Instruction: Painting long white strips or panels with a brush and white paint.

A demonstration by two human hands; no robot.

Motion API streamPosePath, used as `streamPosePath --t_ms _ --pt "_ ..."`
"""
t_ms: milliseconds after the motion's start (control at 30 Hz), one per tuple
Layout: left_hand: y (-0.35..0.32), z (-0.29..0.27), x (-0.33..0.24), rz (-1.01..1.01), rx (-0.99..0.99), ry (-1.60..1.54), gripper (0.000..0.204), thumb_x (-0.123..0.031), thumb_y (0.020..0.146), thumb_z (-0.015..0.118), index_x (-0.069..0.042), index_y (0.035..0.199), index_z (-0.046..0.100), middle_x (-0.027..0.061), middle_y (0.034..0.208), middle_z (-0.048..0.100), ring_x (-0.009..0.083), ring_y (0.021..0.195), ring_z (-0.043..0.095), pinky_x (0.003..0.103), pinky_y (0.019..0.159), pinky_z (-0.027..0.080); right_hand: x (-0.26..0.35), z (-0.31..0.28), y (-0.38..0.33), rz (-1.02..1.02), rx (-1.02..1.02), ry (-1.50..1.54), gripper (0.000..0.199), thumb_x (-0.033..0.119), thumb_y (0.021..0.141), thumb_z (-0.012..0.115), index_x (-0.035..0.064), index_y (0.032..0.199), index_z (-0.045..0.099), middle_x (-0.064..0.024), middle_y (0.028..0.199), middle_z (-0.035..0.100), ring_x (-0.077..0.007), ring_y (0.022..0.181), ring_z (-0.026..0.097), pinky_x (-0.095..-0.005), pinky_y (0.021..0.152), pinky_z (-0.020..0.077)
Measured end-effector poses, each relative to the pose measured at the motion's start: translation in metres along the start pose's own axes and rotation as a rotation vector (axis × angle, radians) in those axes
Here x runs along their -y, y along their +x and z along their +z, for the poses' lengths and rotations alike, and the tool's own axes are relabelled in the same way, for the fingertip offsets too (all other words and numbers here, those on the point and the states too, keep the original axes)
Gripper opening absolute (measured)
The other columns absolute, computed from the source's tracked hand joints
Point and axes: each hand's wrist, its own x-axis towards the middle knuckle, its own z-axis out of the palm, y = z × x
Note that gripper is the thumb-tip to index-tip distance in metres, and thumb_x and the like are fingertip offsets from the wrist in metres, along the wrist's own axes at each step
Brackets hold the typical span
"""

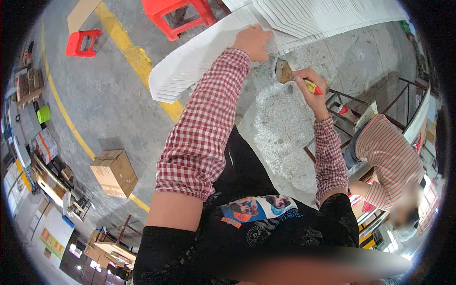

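My left hand (pixel 251 42) lies on a fanned stack of white sheets (pixel 185 66), its fingers partly spread and pressing down near their edge. My right hand (pixel 311 92) grips a flat paintbrush (pixel 285 72) by its yellow and red handle. The brush head points toward the left hand and is a short way from the sheets. Under the brush is a grey worktop (pixel 285 128), mottled with whitish, wet-looking or dried residue. More overlapping white sheets (pixel 304 19) extend along its far side. Checked red and white sleeves cover both my forearms.
Two red plastic stools (pixel 178 16) stand beyond the sheets and to the far left. A cardboard box (pixel 115 173) sits on the floor at left, near yellow floor lines. At right, a person in a striped top (pixel 389 147) bends beside metal frames (pixel 403 104).
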Motion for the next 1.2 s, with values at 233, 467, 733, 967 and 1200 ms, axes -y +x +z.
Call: streamPosePath --t_ms 233,467,733,967,1200 --pt "-0.005 -0.001 0.006 0.008 -0.038 -0.03 0.064 -0.026 0.059 0.071 -0.016 0.12 0.055 0.0197 0.12 0.053 0.0326 0.107 0.055 0.041 0.084 0.051 0.01 -0.003 0.0 -0.034 -0.004 0.105 0.006 0.005 0.086 0.062 -0.0009 0.085 0.06 -0.0063 0.087 0.062 -0.0111 0.079 0.056 -0.0241 0.071 0.0432" --pt "-0.004 -0.004 0.001 -0.012 0.002 -0.027 0.066 -0.028 0.06 0.072 -0.018 0.123 0.054 0.0171 0.119 0.053 0.0312 0.107 0.055 0.04 0.084 0.051 0.005 -0.005 -0.009 0.029 0.087 0.117 0.005 0.004 0.085 0.062 -0.0005 0.085 0.06 -0.0063 0.09 0.063 -0.0113 0.083 0.057 -0.0235 0.074 0.0434" --pt "-0.002 0.002 0.003 0.004 -0.033 0.009 0.069 -0.028 0.062 0.071 -0.02 0.128 0.052 0.015 0.117 0.054 0.03 0.106 0.055 0.04 0.084 0.051 -0.011 -0.011 -0.003 0.084 -0.161 0.174 0.006 0.006 0.088 0.059 0.0005 0.086 0.061 -0.0057 0.091 0.064 -0.0095 0.081 0.056 -0.0232 0.074 0.0441" --pt "-0.002 0.0 0.007 -0.024 0.015 0.003 0.071 -0.028 0.063 0.07 -0.02 0.131 0.05 0.0149 0.117 0.054 0.0297 0.106 0.056 0.039 0.085 0.051 0.001 -0.009 -0.015 0.074 -0.132 0.2 0.008 0.007 0.089 0.059 0.0006 0.085 0.061 -0.0057 0.091 0.064 -0.0096 0.081 0.056 -0.0232 0.073 0.0437" --pt "-0.004 -0.003 0.01 -0.008 0.021 -0.03 0.071 -0.027 0.062 0.071 -0.019 0.13 0.051 0.0165 0.119 0.053 0.0311 0.109 0.055 0.04 0.087 0.05 0.0 0.002 -0.01 -0.007 -0.09 0.112 0.008 0.007 0.088 0.06 -0.0002 0.085 0.061 -0.0061 0.09 0.063 -0.0103 0.082 0.056 -0.0233 0.073 0.0434"
